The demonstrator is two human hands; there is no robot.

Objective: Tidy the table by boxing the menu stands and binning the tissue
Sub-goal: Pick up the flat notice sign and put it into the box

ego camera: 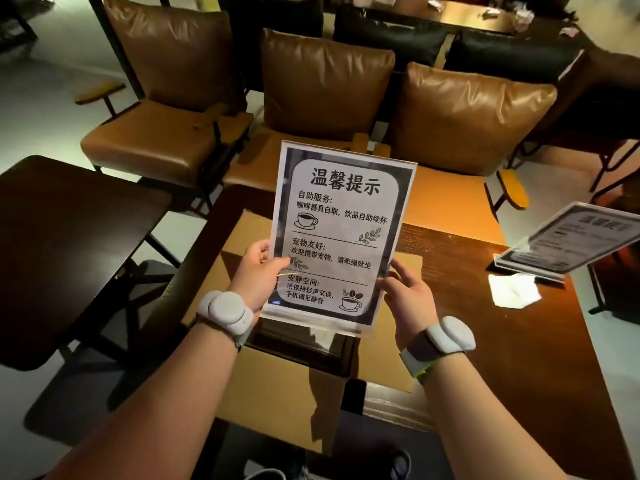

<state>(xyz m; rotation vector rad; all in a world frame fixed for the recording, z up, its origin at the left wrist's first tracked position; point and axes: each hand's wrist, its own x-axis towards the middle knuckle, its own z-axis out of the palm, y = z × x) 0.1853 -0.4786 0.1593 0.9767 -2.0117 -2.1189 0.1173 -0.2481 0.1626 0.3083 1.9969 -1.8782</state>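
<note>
Fingers (273,263) of your left hand (256,275) curl onto the left edge of one acrylic menu stand (341,233), thumb lying across its printed face; your right hand (410,301) pinches the stand's right edge near the bottom, fingers half spread. Both hands have hold of this one stand, upright and clear of the table, directly above the open cardboard box (277,382). Inside the box, one clear stand already lies flat, partly hidden. Right of the box, a second menu stand (568,242) rests on the dark wooden table (519,358), tilted backward. One white tissue (515,291) lies crumpled just in front of that stand's base, touching it or nearly so. Beyond the box stand three brown cushioned chairs (325,88). Each of your wrists carries one white band.
</note>
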